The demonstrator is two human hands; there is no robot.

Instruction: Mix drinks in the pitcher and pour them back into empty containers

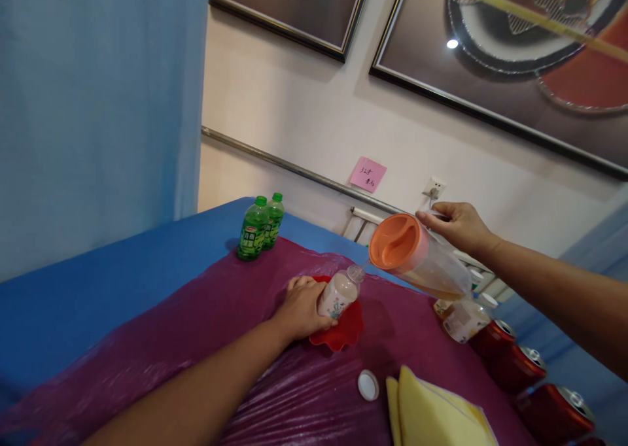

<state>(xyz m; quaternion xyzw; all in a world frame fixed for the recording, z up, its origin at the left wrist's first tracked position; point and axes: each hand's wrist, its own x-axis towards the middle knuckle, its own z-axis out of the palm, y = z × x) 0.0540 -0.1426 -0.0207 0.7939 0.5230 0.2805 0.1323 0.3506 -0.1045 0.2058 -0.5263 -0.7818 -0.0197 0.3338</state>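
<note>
My left hand (pixel 301 307) is wrapped round a small clear bottle (pixel 339 293) with a white printed label. Its mouth is uncapped, and it leans to the right over a red scalloped dish (pixel 346 331). Up on the right, my right hand (pixel 461 227) grips the handle of a clear plastic pitcher (pixel 432 263) with an orange lid (pixel 395 240). The pitcher is tipped left, its spout close to the bottle's mouth, with amber liquid lying along its lower side. Whether liquid is flowing between them I cannot tell. A white cap (pixel 367 385) rests on the purple plastic sheet (pixel 196 328).
Two green tea bottles (pixel 254 230) stand at the back left on the blue table (pixel 161 253). Along the right are a labelled bottle (pixel 466 318) and several red cans (pixel 515 367). A folded yellow cloth (pixel 436 410) lies in front. A metal rail (pixel 294 167) crosses the wall.
</note>
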